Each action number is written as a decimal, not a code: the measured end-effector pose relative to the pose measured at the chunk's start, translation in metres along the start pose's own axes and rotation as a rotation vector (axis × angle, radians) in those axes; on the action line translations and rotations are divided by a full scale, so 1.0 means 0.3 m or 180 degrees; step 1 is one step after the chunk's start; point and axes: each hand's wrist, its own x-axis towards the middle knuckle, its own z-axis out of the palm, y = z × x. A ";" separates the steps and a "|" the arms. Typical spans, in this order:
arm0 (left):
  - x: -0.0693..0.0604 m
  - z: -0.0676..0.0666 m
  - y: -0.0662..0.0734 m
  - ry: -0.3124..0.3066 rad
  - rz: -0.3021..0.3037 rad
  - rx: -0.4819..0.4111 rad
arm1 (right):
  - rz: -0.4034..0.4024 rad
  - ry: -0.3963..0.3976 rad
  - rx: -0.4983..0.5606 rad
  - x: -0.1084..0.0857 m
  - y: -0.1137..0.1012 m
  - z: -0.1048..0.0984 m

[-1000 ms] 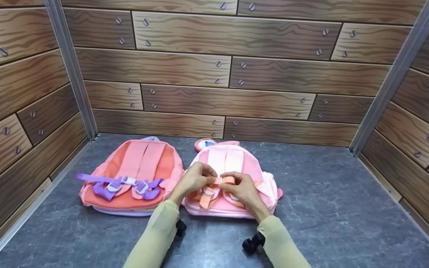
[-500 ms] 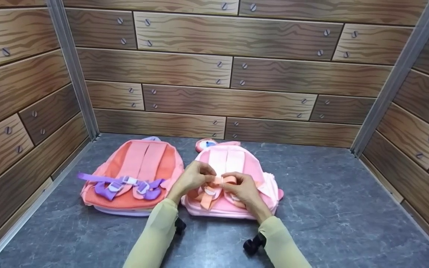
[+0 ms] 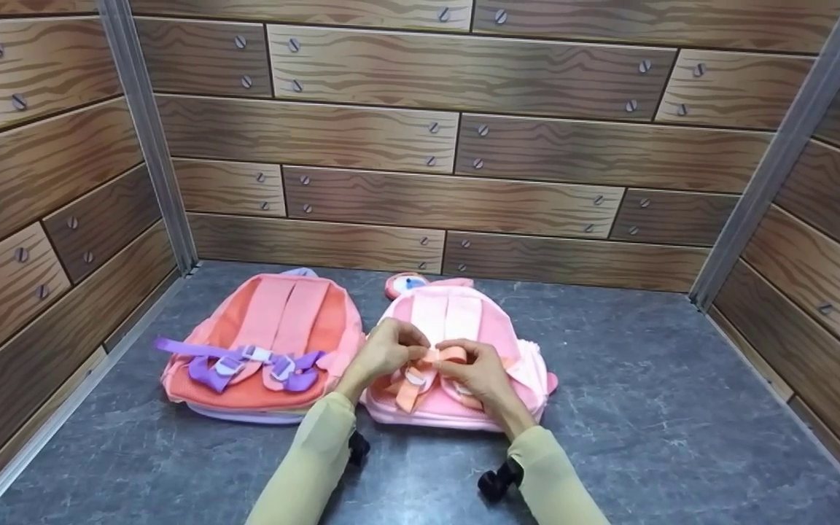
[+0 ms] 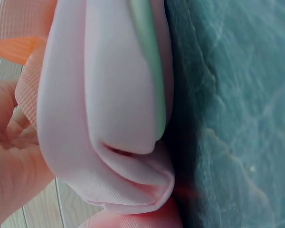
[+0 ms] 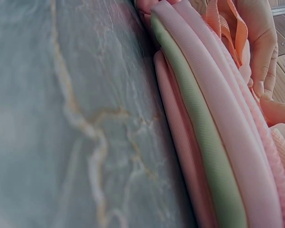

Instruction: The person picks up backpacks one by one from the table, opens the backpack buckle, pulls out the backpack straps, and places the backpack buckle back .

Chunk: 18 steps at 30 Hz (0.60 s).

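A light pink backpack [image 3: 431, 418] lies on the table in the head view, with its shoulder straps facing up. Both hands meet over its middle, where an orange webbing strap [image 3: 453, 355] joins the two sides. My left hand [image 3: 385, 351] pinches the strap's left part; the small piece between its fingertips is hidden. From the other side, my right hand [image 3: 480, 372] pinches a loop of the same strap between thumb and fingers. Below the left fingers hangs a loose orange strap end [image 3: 408, 397]. The left wrist view shows the backpack's pale pink side [image 4: 114, 85] and orange webbing [image 4: 19, 28].
To the left lies a coral backpack [image 3: 201, 394], touching or nearly touching the pink one, with purple straps [image 3: 208, 375] and a white buckle [image 3: 257, 354]. A plush piece with an eye [image 3: 407, 284] sticks out behind the pink backpack. Wood-patterned walls [image 3: 362, 131] enclose the grey marbled table [image 3: 653, 408].
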 end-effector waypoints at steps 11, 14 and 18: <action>0.001 0.007 -0.007 -0.0090 0.0082 -0.0186 | -0.0050 -0.0084 -0.0041 -0.036 -0.058 0.005; 0.001 0.010 -0.010 -0.0121 0.0095 -0.0193 | -0.0041 -0.0043 -0.0005 -0.018 -0.026 0.000; 0.002 0.015 -0.007 -0.0146 0.0083 -0.0155 | -0.0057 -0.0014 0.0000 0.004 0.008 -0.005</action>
